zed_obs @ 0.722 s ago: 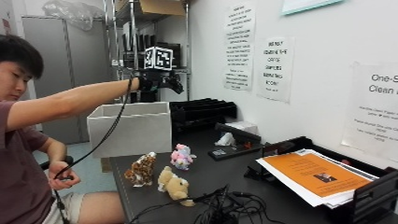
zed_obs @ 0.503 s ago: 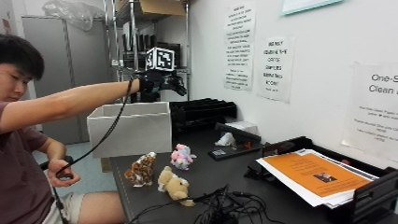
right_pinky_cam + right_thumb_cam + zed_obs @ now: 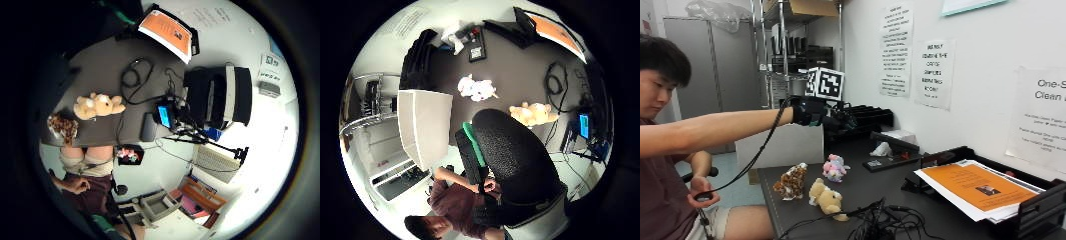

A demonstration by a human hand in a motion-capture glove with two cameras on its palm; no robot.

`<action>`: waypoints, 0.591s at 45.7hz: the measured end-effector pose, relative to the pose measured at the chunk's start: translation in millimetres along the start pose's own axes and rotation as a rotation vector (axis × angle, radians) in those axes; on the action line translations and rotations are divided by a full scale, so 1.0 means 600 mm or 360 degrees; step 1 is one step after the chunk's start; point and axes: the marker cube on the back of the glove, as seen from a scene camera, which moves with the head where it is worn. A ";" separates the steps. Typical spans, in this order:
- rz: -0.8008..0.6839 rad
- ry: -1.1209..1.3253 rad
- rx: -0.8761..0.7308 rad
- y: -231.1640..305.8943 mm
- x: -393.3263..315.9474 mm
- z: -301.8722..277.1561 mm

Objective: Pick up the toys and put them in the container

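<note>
Three soft toys lie on the dark table point(image 3: 859, 190): a spotted toy point(image 3: 792, 181), a pink and white toy point(image 3: 834, 167) and a tan teddy bear point(image 3: 826, 197). Behind them, at the table's far end, stands the white container point(image 3: 783, 147). My gloved right hand point(image 3: 818, 112) hangs in the air in front of the container and above the toys, fingers relaxed and holding nothing. The thumb side palm view shows the container point(image 3: 425, 127), the pink and white toy point(image 3: 477, 88) and the teddy bear point(image 3: 535, 113). In the little finger side palm view are the teddy bear point(image 3: 97, 106) and the spotted toy point(image 3: 62, 125).
A tangle of black cables point(image 3: 886, 225) lies at the table's near edge beside the teddy bear. A black tray with orange paper point(image 3: 973, 187) sits on the right. Black file trays point(image 3: 866, 117) stand against the wall behind the hand. The bare left hand point(image 3: 700, 187) stays near the person's lap.
My right hand has come down from higher up over the container and moved a little toward the toys. The toys have not moved.
</note>
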 end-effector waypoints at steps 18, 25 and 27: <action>-0.0137 -0.0059 -0.0279 -0.032 0.011 0.213; -0.0165 -0.0068 -0.0421 -0.039 0.003 0.320; -0.0190 -0.0065 -0.0452 -0.039 -0.001 0.352</action>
